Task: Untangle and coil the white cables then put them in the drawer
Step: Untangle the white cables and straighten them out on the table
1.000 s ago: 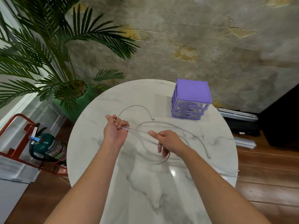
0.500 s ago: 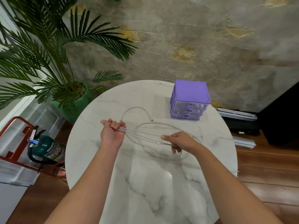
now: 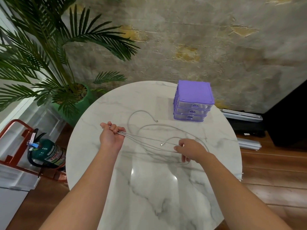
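Thin white cables (image 3: 146, 138) lie looped on the round marble table (image 3: 149, 188). My left hand (image 3: 111, 136) is a fist gripping several strands at their left end. The strands run rightwards, taut above the table, to my right hand (image 3: 191, 151), whose fingers pinch them near a loose loop. One plug end (image 3: 162, 144) hangs between my hands; another plug end (image 3: 156, 121) rests on the table farther back. A purple three-drawer box (image 3: 193, 101) stands at the table's back right, all drawers closed.
A potted palm (image 3: 49, 72) in a green pot stands behind the table's left edge. A green fire extinguisher (image 3: 46, 151) in a red stand sits on the floor at left. Black and grey items (image 3: 245, 120) lie on the wooden floor at right.
My right hand has slid rightwards along the strands, away from my left hand, stretching them longer. My left hand has kept its grip and hardly moved.
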Available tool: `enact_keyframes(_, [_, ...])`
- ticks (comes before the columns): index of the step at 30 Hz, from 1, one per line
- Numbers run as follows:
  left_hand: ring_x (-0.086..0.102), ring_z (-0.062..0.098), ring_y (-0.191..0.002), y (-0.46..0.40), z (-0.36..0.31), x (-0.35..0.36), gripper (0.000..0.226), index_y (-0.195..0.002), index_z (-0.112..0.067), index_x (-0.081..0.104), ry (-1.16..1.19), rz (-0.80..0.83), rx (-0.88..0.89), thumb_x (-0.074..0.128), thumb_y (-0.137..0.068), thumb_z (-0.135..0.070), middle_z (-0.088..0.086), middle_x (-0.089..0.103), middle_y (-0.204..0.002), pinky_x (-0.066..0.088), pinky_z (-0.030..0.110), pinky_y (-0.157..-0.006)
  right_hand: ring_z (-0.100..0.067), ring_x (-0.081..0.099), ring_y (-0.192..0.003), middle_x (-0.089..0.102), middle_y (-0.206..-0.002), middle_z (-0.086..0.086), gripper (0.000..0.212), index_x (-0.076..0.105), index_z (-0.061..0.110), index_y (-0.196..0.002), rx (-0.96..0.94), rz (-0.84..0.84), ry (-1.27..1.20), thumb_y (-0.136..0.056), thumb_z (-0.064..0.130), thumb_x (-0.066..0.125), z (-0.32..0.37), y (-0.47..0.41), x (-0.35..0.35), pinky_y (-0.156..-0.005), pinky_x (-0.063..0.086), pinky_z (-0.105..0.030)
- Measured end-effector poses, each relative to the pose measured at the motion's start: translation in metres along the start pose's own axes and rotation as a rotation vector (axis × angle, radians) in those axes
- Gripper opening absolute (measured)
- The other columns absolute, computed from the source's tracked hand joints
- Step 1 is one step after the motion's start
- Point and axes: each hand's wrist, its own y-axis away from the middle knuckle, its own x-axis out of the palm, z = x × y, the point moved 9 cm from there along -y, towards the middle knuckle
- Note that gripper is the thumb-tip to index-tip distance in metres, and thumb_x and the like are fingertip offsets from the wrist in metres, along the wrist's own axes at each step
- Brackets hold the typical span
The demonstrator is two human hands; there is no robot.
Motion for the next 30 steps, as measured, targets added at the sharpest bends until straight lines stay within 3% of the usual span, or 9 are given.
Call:
enact_keyframes(3, [0.028,0.008,-0.042,-0.004,-0.009,0.000,0.039,-0.079,-0.017,0.046,0.027,0.009,0.014,0.035,-0.104,-0.045,-0.008,0.031,-0.053,0.038,0.018,-0.052,-0.022,0.056,-0.043,0.066,-0.068,-0.023,0.030,0.046,0.009,-0.067,-0.095,-0.228,-0.694,-0.088,0.015,0.066,-0.006,0.007,-0.024,-0.047,0.045,-0.030])
enact_keyframes(5, [0.028,0.008,-0.041,-0.006,-0.012,0.002,0.039,-0.078,-0.018,0.046,0.038,0.013,0.016,0.034,-0.104,-0.045,-0.008,0.031,-0.052,0.039,0.018,-0.051,-0.022,0.056,-0.044,0.059,-0.062,-0.022,0.039,0.042,0.008,-0.061,-0.125,-0.280,-0.819,-0.085,0.012,0.071,-0.012,0.013,-0.029,-0.044,0.045,-0.031])
enact_keyframes(11, [0.028,0.008,-0.042,-0.010,-0.014,0.001,0.039,-0.079,-0.018,0.047,0.041,0.008,0.026,0.035,-0.103,-0.045,-0.008,0.032,-0.052,0.038,0.019,-0.056,-0.015,0.049,-0.056,0.053,-0.052,0.000,0.059,0.035,0.018,-0.060,-0.064,-0.257,0.182,-0.084,0.071,0.049,-0.024,0.022,-0.020,-0.071,0.037,-0.028])
enact_keyframes(14, [0.028,0.008,-0.042,-0.011,-0.012,-0.004,0.039,-0.078,-0.018,0.047,0.029,0.000,0.024,0.035,-0.104,-0.045,-0.008,0.031,-0.052,0.039,0.019,-0.056,-0.013,0.045,-0.070,0.054,-0.064,0.007,0.058,0.044,0.020,-0.074,-0.056,-0.227,0.120,-0.082,0.078,0.042,-0.026,0.023,-0.019,-0.088,0.035,-0.031])
enact_keyframes(17, [0.028,0.009,-0.042,-0.010,-0.013,-0.007,0.039,-0.078,-0.018,0.046,0.010,-0.006,0.023,0.033,-0.104,-0.044,-0.008,0.031,-0.053,0.040,0.019,-0.056,-0.017,0.051,-0.092,0.067,-0.080,0.008,0.051,0.062,0.036,-0.091,-0.019,-0.207,-0.261,-0.081,0.081,0.039,-0.039,0.021,-0.018,-0.090,0.041,-0.035])
enact_keyframes(19, [0.028,0.010,-0.042,-0.009,-0.012,-0.010,0.039,-0.078,-0.019,0.045,-0.021,-0.017,0.016,0.033,-0.104,-0.045,-0.007,0.031,-0.053,0.046,0.023,-0.064,-0.013,0.055,-0.078,0.062,-0.067,0.011,0.052,0.069,0.026,-0.074,-0.030,-0.242,-0.434,-0.086,0.071,0.046,-0.043,0.017,-0.023,-0.079,0.044,-0.031])
enact_keyframes(22, [0.031,0.011,-0.043,-0.007,-0.010,-0.012,0.039,-0.078,-0.020,0.045,-0.065,-0.023,0.010,0.032,-0.103,-0.047,-0.007,0.032,-0.053,0.053,0.033,-0.079,-0.015,0.039,-0.051,0.042,-0.048,0.001,0.061,0.043,0.013,-0.048,-0.061,-0.263,-0.542,-0.088,0.055,0.059,-0.045,0.012,-0.028,-0.062,0.044,-0.035])
enact_keyframes(27, [0.038,0.010,-0.049,-0.005,-0.018,-0.015,0.042,-0.075,-0.018,0.046,-0.067,-0.042,0.066,0.034,-0.102,-0.048,-0.007,0.040,-0.057,0.056,0.035,-0.080,-0.016,0.047,-0.051,0.049,-0.051,0.000,0.068,0.036,0.017,-0.050,0.002,-0.357,0.216,-0.091,0.071,0.032,-0.043,0.017,-0.038,-0.051,0.033,-0.028])
enact_keyframes(30, [0.045,0.011,-0.054,-0.005,-0.027,-0.021,0.045,-0.073,-0.017,0.049,-0.097,-0.102,0.125,0.035,-0.102,-0.049,-0.005,0.047,-0.059,0.056,0.032,-0.077,-0.015,0.045,-0.051,0.045,-0.051,0.003,0.070,0.039,0.017,-0.049,0.099,-0.353,0.272,-0.094,0.069,0.025,-0.051,0.018,-0.037,-0.052,0.033,-0.028])
